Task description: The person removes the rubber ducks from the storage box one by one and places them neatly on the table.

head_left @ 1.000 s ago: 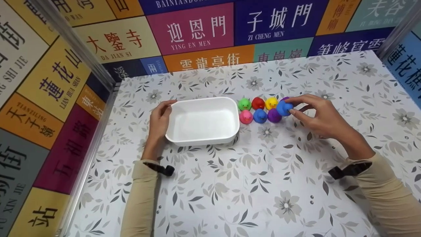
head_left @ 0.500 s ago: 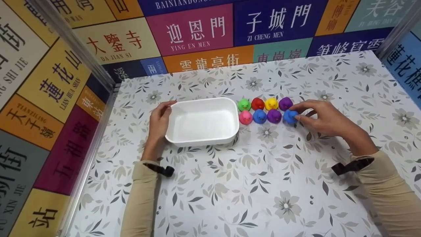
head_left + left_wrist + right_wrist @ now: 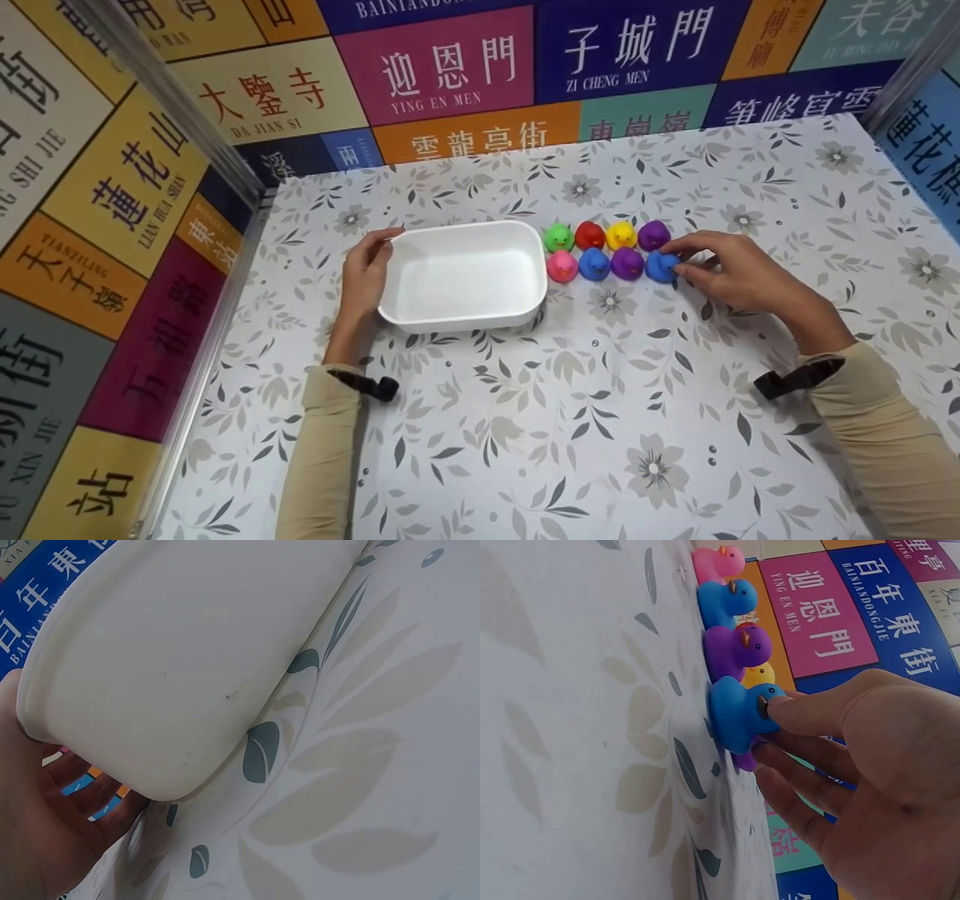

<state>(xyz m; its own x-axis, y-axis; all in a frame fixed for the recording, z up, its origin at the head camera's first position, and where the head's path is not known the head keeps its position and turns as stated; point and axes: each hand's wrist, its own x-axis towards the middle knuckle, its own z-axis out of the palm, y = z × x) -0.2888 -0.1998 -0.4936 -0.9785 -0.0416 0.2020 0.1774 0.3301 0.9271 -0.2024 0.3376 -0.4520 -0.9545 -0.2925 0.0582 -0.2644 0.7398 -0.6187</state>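
My right hand [image 3: 739, 270] pinches a blue rubber duck [image 3: 661, 266] at the right end of the front row. The thumb lies at its beak in the right wrist view, and the duck's base [image 3: 739, 731] is at the tabletop. Beside it in that row stand a purple duck [image 3: 627, 263], another blue duck [image 3: 594, 265] and a pink duck [image 3: 562, 266]. Behind are green [image 3: 559, 238], red [image 3: 589, 235], yellow [image 3: 621, 235] and purple ducks [image 3: 654, 235]. At the left end of a white plastic box [image 3: 465, 325], my left hand [image 3: 365, 274] holds its side, the thumb by the rim.
The box holds nothing, and its right end almost meets the ducks. A floral cloth [image 3: 525, 435] covers the table. Panels printed with place names [image 3: 442, 75] rise along the back and left edges.
My right hand has lowered the blue duck from in front of the back purple duck to the right end of the front row. The left hand and the box have stayed in place.
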